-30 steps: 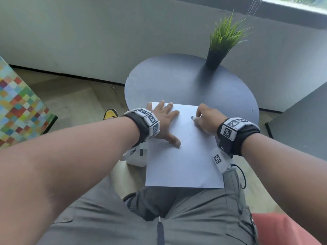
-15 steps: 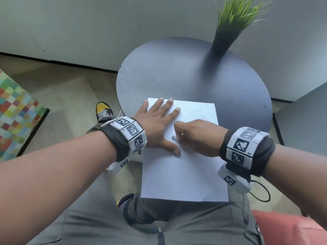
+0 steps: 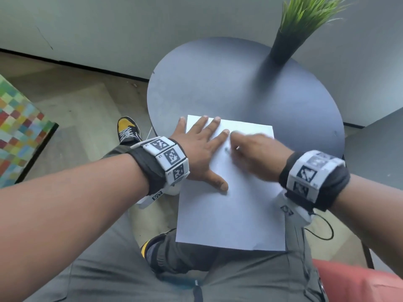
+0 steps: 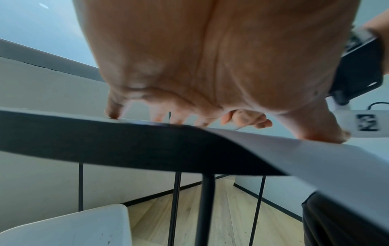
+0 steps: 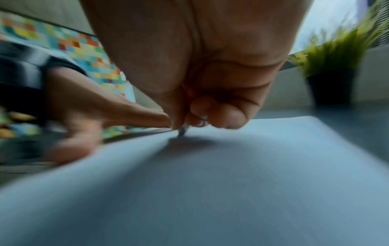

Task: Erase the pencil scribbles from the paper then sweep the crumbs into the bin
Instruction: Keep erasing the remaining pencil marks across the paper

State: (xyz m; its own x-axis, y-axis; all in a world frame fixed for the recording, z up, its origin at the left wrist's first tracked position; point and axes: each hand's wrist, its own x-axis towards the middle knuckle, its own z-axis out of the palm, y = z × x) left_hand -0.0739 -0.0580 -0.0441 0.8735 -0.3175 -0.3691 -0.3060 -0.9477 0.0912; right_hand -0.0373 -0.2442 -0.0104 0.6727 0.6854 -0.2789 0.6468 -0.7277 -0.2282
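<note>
Head view is showing the erasing step in progress: the left hand is lying flat with its fingers spread, pressing down the far left part of the sheet of paper, while the right hand is working just beside it on the paper's far half, blurred with motion. The paper is lying on the near edge of the round dark table, its near end hanging off over the person's lap. A faint grey scribble is showing on the paper just left of the right hand's fingertips, so the erasing is, by my judgement, not finished.

In the right wrist view the curled fingers are pinching a small greyish tip and pushing it onto the paper; I am taking it for the eraser, though the blur is hiding its shape. In the left wrist view a white bin is standing on the floor below the table edge, on the paper's left side. No crumbs are resolving in any view.

The next move is calling for continued rubbing over the remaining mark, with the left hand holding the overhanging paper against sliding or creasing; sweeping toward the bin is coming only after that
</note>
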